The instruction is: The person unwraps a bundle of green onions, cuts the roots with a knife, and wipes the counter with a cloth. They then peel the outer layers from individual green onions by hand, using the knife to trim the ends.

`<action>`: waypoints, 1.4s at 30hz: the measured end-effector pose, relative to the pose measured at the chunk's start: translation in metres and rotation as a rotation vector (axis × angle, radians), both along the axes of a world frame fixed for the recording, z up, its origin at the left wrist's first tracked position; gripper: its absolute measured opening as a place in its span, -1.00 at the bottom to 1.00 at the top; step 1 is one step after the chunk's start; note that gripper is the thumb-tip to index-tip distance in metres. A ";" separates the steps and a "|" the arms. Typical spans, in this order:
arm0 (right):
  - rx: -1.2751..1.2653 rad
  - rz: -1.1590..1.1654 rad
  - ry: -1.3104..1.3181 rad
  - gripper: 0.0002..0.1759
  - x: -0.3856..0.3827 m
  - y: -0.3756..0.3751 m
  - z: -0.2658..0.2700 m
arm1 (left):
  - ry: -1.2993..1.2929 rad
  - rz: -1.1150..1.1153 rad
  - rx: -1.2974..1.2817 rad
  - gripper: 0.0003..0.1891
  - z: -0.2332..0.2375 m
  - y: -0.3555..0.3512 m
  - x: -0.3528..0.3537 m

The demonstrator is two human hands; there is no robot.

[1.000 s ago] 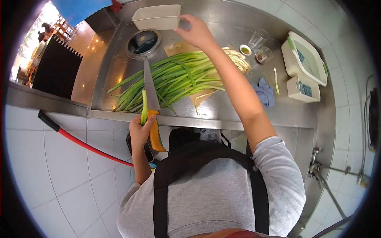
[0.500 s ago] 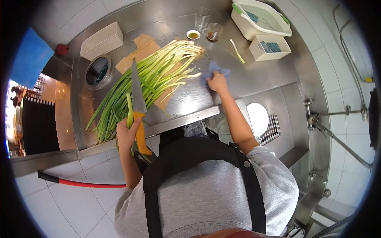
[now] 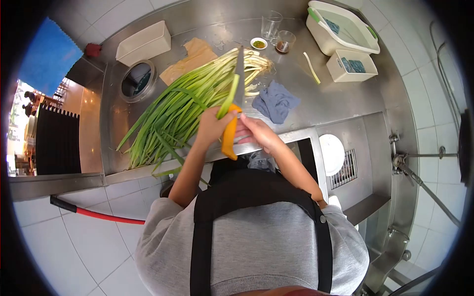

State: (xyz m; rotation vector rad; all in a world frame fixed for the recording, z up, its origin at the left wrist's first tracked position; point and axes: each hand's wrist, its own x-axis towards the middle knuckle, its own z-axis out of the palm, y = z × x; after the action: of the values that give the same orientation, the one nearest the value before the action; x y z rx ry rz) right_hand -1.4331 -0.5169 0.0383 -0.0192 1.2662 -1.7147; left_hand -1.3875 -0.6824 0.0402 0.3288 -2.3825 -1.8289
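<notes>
1. Your left hand (image 3: 211, 127) is closed, gripping a knife (image 3: 229, 138) by its orange handle together with a single green onion stalk (image 3: 229, 98). The blade points away from you, over the counter, with the stalk alongside it.
2. Your right hand (image 3: 260, 134) is just beside the handle, fingers extended behind it; you cannot tell from this view whether they grip it.
3. The green onion pile (image 3: 182, 106) lies across the metal counter (image 3: 306, 101) in front of you, leafy ends to the left and pale root ends to the right. Some leaves hang over the front edge, by your left forearm.
4. A crumpled blue-gray cloth (image 3: 276, 102) is on the counter beyond your right hand, near the root ends.
5. Beyond the pile you have brown paper (image 3: 190, 60), a small white dish (image 3: 258, 43) and two glasses (image 3: 271, 25).
6. A loose pale stalk (image 3: 311, 68) lies well to the right of the pile, near a small white box (image 3: 345, 74) and a larger basin (image 3: 320, 35).
</notes>
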 end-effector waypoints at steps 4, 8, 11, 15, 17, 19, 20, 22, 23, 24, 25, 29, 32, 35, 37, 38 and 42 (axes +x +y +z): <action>-0.234 0.123 0.147 -0.60 0.021 -0.007 -0.007 | 0.056 0.110 -0.067 -0.62 0.000 0.014 0.002; -0.198 -0.049 0.154 -0.52 0.020 -0.004 -0.012 | 0.158 0.070 -0.234 -0.62 -0.021 0.004 -0.005; -0.072 -0.146 0.280 -0.58 0.014 0.005 -0.026 | 0.065 0.256 -0.523 -0.48 -0.017 -0.053 -0.018; -0.020 -0.150 0.275 -0.71 0.013 0.031 -0.015 | -0.335 0.428 -0.703 -0.39 -0.019 -0.191 -0.043; 0.094 -0.162 0.258 -0.81 0.016 0.044 -0.007 | -0.330 0.477 -0.809 -0.38 -0.064 -0.237 -0.044; 0.118 -0.173 0.266 -0.82 0.019 0.056 -0.010 | -0.488 0.257 -0.861 -0.31 -0.100 -0.265 -0.042; 0.151 -0.200 0.273 -0.83 0.020 0.060 -0.012 | -0.493 0.276 -0.861 -0.31 -0.104 -0.261 -0.039; 0.156 -0.200 0.270 -0.84 0.023 0.065 -0.011 | -0.506 0.306 -0.820 -0.26 -0.110 -0.235 -0.038; 0.172 -0.217 0.261 -0.84 0.026 0.067 -0.012 | -0.518 0.318 -0.818 -0.26 -0.110 -0.230 -0.033; 0.183 -0.206 0.301 -0.86 0.026 0.068 -0.017 | -0.542 0.238 -0.783 -0.25 -0.110 -0.225 -0.030; 0.181 -0.194 0.297 -0.86 0.027 0.069 -0.020 | -0.564 0.157 -0.746 -0.25 -0.108 -0.222 -0.026; 0.206 -0.180 0.303 -0.85 0.025 0.065 -0.023 | -0.638 0.127 -0.629 -0.26 -0.090 -0.221 -0.005; 0.250 -0.164 0.336 -0.86 0.024 0.062 -0.023 | -0.577 0.389 -0.784 -0.29 -0.064 -0.242 0.021; 0.285 -0.159 0.375 -0.86 0.027 0.060 -0.023 | -0.686 0.665 -0.831 -0.41 -0.026 -0.274 0.055; 0.297 -0.165 0.387 -0.86 0.028 0.059 -0.024 | -0.778 0.704 -0.870 -0.48 -0.037 -0.310 0.078; 0.311 -0.154 0.385 -0.86 0.029 0.059 -0.026 | -0.816 0.698 -0.874 -0.51 -0.044 -0.322 0.090; 0.331 -0.164 0.377 -0.85 0.032 0.062 -0.028 | -0.879 0.674 -0.917 -0.55 -0.093 -0.365 0.127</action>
State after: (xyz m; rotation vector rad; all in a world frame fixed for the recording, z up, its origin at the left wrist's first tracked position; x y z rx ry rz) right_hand -1.4008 -0.4548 0.0105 -0.0462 1.8651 -1.6667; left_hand -1.2602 -1.0478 -0.0526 1.7493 -2.6964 -0.1985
